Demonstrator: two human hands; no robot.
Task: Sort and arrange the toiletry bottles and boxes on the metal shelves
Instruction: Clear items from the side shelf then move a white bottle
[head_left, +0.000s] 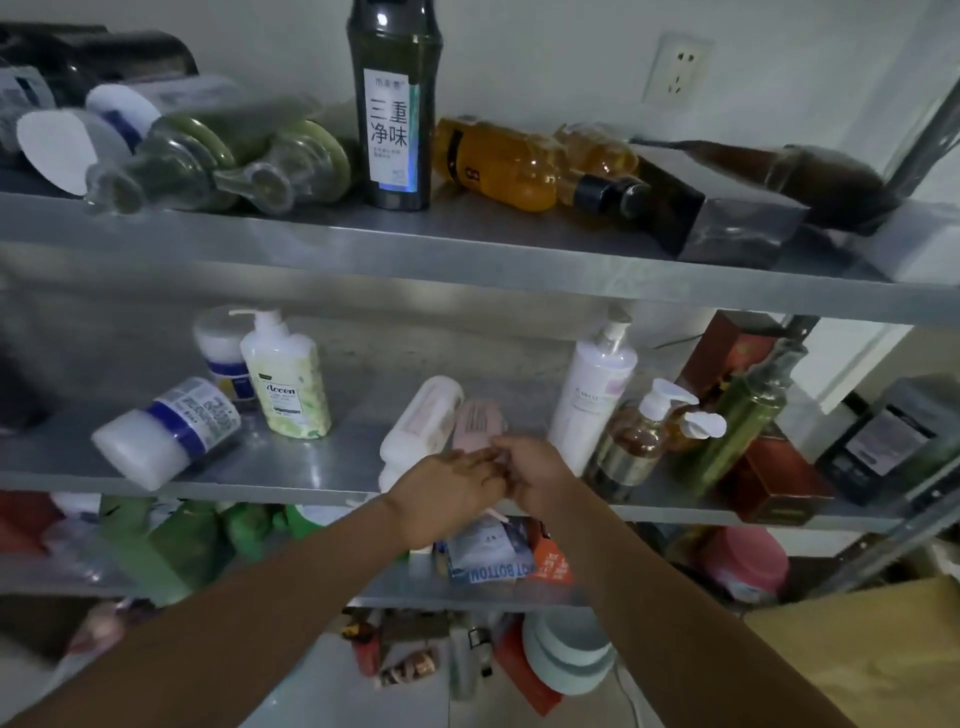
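At frame centre, the left hand (447, 488) lays straight fingers on the near end of the pink bottle (475, 421), and the right hand (535, 478) curls round that end. The bottle lies on the middle shelf (311, 467), touching a toppled white bottle (421, 426) on its left. A tall pump bottle (592, 395) stands just right.

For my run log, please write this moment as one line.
place: middle shelf | left hand: flat, by pink bottle | right hand: at bottle's near end, grip unclear | pink bottle: lying beside white bottle
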